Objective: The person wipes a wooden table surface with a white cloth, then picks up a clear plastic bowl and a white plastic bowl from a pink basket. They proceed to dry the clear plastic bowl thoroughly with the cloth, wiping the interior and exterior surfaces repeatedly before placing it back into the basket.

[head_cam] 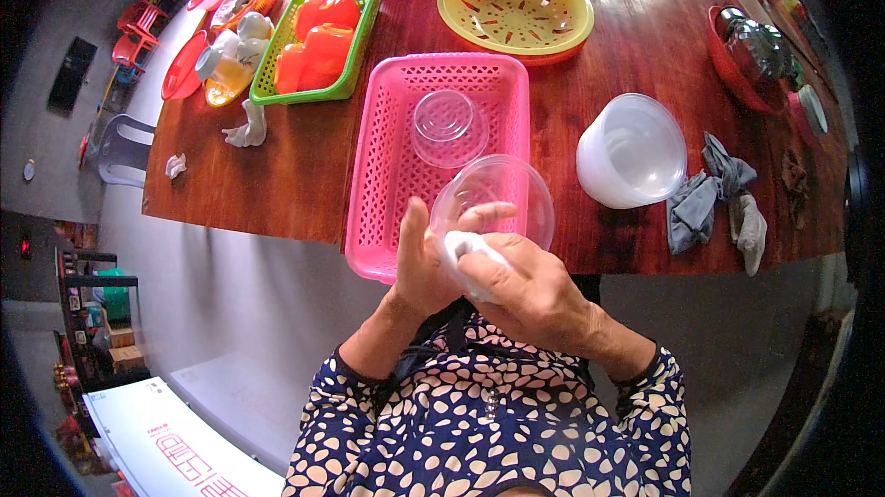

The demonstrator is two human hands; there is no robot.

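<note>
My left hand [432, 258] supports a clear plastic bowl [536, 203] from the left and beneath, its fingers visible through the plastic. My right hand [529, 286] pinches a white cloth [477, 255] against the bowl's near side. Both hands are above the near edge of a pink plastic basket [363, 199]. Inside that basket lies a clear round container [446, 116], seemingly upside down. To the right, a stack of clear plastic tubs [632, 151] rests on its side or tilted on the wooden table [560, 241].
A green basket [261, 85] holds orange containers [325, 51]. A yellow colander [515, 6] sits beyond the pink basket. Grey cloths [698, 203] lie at the right, near a red basket [736, 82] of metal ware. Cups [252, 37] and crumpled white tissue [249, 125] are at the left.
</note>
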